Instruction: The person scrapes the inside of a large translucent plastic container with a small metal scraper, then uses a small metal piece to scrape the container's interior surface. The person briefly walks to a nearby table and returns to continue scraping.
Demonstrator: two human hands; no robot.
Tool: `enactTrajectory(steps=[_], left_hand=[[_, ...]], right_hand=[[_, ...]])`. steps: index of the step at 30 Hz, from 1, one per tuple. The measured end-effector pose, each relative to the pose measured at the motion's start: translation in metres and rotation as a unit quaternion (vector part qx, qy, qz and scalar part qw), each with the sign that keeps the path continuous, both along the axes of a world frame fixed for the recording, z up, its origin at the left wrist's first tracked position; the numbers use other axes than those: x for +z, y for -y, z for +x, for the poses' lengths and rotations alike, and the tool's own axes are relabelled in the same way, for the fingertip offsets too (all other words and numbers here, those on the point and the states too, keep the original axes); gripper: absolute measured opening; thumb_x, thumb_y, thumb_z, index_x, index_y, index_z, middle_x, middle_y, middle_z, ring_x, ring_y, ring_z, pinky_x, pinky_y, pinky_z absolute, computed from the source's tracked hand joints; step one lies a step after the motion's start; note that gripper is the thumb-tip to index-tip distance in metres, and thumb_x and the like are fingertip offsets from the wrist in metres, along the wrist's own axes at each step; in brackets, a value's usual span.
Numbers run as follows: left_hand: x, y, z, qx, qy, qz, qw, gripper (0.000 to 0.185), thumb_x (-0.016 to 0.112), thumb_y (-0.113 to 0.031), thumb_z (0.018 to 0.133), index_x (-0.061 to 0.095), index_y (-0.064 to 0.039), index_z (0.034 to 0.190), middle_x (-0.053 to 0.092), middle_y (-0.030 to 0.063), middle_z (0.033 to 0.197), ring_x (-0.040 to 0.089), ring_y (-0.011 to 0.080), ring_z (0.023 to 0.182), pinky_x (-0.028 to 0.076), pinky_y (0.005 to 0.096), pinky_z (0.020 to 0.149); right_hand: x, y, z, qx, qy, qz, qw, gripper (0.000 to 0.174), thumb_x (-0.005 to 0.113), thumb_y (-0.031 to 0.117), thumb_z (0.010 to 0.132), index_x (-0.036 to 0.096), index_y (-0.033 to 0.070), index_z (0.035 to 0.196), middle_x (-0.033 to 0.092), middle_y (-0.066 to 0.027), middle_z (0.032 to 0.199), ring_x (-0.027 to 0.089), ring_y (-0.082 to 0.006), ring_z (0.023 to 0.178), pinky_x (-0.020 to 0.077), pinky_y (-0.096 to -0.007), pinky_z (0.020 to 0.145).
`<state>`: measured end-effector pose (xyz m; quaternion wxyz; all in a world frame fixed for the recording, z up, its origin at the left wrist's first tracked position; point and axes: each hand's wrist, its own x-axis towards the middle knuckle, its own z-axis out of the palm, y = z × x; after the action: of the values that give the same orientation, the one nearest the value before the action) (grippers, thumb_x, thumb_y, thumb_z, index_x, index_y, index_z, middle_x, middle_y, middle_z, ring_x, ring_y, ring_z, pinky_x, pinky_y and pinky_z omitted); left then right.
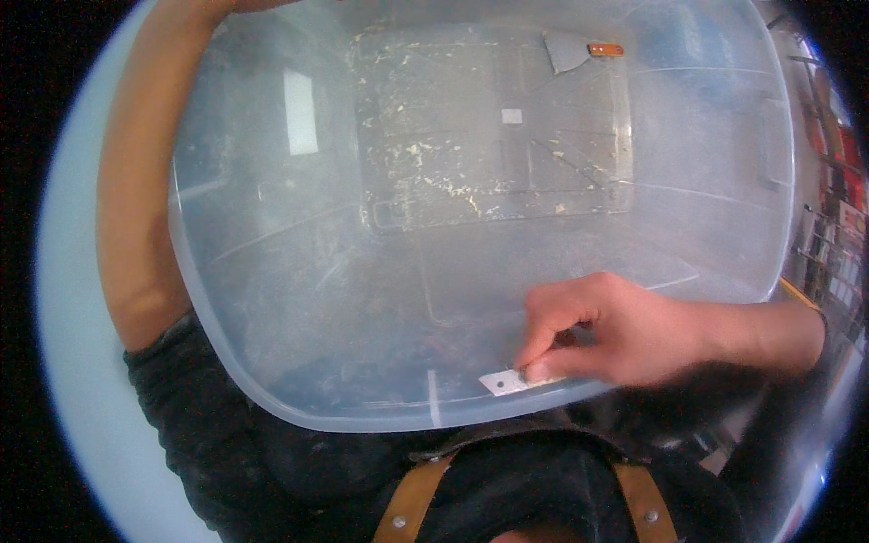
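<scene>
A large translucent plastic bin (475, 271) fills the view, with pale crumbs and residue scattered over its floor. My right hand (577, 339) pinches a small flat metal blade (508, 383) with a hole near its end, held at the bin's near wall just inside the rim. Part of the blade is hidden by the fingers. A scraper with a wide grey blade (567, 53) and an orange riveted handle (605, 50) lies at the far right of the bin floor. My left arm reaches up along the bin's left side; the left hand is mostly cut off by the top edge.
A small white square (511, 116) shows at the bin's floor. Shelving with red and other items (831, 224) stands beyond the right side. A pale blue surface (75, 271) lies left of the arm. The bin's near rim is close to my apron and its tan straps.
</scene>
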<state>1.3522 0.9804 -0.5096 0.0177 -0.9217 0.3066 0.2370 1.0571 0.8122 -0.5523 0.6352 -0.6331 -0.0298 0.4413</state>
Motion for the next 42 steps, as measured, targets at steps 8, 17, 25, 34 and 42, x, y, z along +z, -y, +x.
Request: enactTrajectory(steps=[8,17,25,34,42], left_hand=[[0.0,0.005,-0.007,0.033,0.013,0.019,0.999,0.059,0.068,-0.037,0.097,0.063,-0.006,0.147,0.071,0.014,0.12,0.067,0.024,0.106,0.053,0.0379,0.096],[0.004,0.003,0.008,-0.004,-0.024,0.022,0.999,0.059,0.068,-0.037,0.097,0.063,-0.007,0.147,0.071,0.0157,0.124,0.067,0.0272,0.109,0.054,0.0406,0.099],[0.0,0.01,-0.01,0.018,0.039,0.001,0.999,0.058,0.069,-0.037,0.097,0.063,-0.007,0.146,0.07,0.0142,0.123,0.066,0.0243,0.109,0.053,0.038,0.098],[0.007,0.015,0.001,0.056,-0.023,0.032,0.998,0.055,0.069,-0.034,0.098,0.062,-0.008,0.146,0.068,0.015,0.131,0.065,0.0256,0.117,0.051,0.0407,0.105],[0.002,0.002,-0.005,-0.007,0.012,-0.014,1.0,0.055,0.071,-0.034,0.097,0.064,-0.007,0.145,0.069,0.0159,0.13,0.065,0.0278,0.116,0.052,0.0415,0.103]], right_hand=[[-0.028,0.016,0.0,0.004,-0.024,-0.125,0.992,0.016,0.078,0.015,0.098,0.077,0.001,0.107,0.077,-0.0089,0.097,0.068,-0.015,0.089,0.0539,-0.0327,0.082],[-0.004,0.024,-0.001,0.028,-0.039,-0.068,0.997,0.018,0.077,0.016,0.099,0.076,0.0,0.106,0.076,-0.0088,0.095,0.067,-0.0131,0.089,0.0538,-0.0324,0.082],[-0.008,0.04,0.012,0.046,-0.084,-0.093,0.991,0.019,0.077,0.018,0.099,0.076,0.0,0.107,0.076,-0.0067,0.094,0.066,-0.0128,0.088,0.054,-0.0328,0.082],[-0.027,0.052,0.009,0.064,-0.08,-0.154,0.983,0.019,0.075,0.018,0.101,0.074,0.0,0.108,0.074,-0.0067,0.094,0.064,-0.0131,0.088,0.0536,-0.0325,0.08],[-0.013,0.061,0.013,0.087,0.116,-0.239,0.96,0.009,0.072,0.007,0.096,0.068,0.001,0.101,0.072,-0.0122,0.095,0.069,-0.025,0.088,0.0545,-0.0376,0.08]])
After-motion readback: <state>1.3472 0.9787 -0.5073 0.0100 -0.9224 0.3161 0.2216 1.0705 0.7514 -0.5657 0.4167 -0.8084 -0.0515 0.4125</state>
